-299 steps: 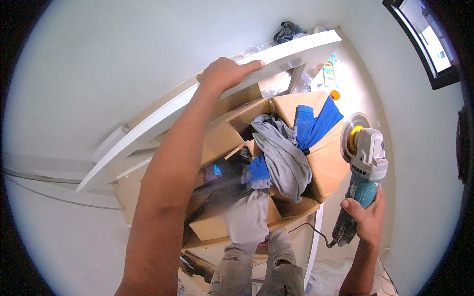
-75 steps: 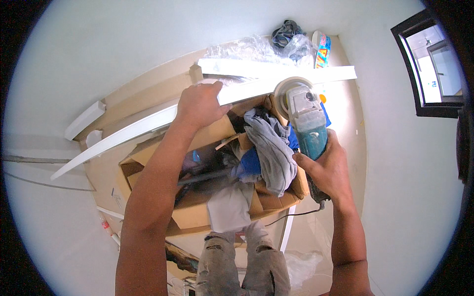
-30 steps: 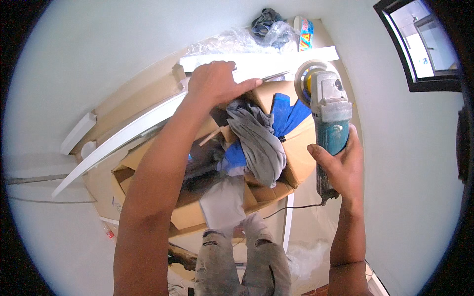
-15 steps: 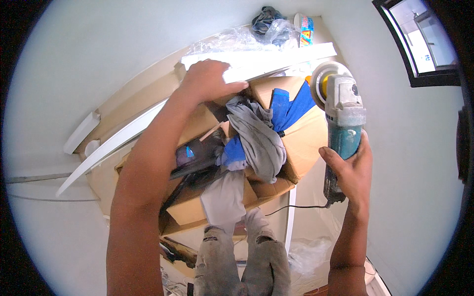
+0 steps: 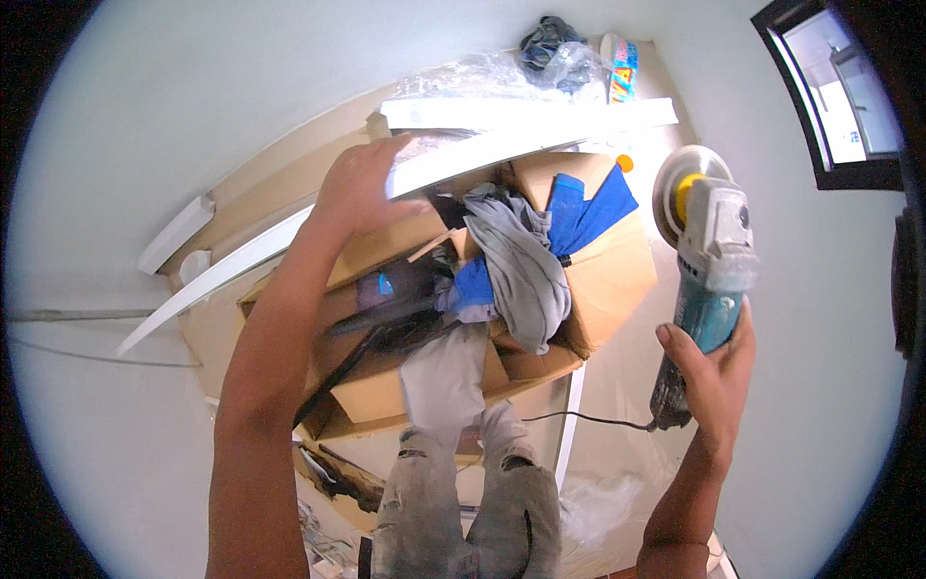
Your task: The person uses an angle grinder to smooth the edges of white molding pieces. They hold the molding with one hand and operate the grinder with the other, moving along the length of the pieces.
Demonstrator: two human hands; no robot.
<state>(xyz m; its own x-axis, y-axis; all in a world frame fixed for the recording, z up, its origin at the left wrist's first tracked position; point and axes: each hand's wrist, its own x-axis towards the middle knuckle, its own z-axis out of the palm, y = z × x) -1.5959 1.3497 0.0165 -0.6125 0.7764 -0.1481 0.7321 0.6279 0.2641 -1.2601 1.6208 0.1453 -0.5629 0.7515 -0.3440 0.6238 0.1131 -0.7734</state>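
Note:
My right hand (image 5: 719, 376) grips the teal and grey body of an angle grinder (image 5: 712, 265), held upright with its disc (image 5: 675, 198) at the top. The grinder's cord runs down and left from its base. My left hand (image 5: 362, 188) is slightly blurred, its thumb and fingers apart around a long white strip (image 5: 453, 166). That strip slants across the far side of an open cardboard box (image 5: 603, 299). In the box lie a grey cloth (image 5: 521, 270), blue cloth (image 5: 598, 207) and a dark bundle (image 5: 400, 314).
Clear plastic (image 5: 463, 82), a dark bundle (image 5: 552, 48) and a colourful tub (image 5: 622, 68) lie by the far wall. A short white piece (image 5: 177, 234) rests at left. My legs (image 5: 424, 502) stand close to the box. A dark-framed window (image 5: 837, 96) is at upper right.
My left hand has slid left along the white strip and its fingers have spread wider. The grinder has moved right and slightly down in my right hand. The view has shifted a little.

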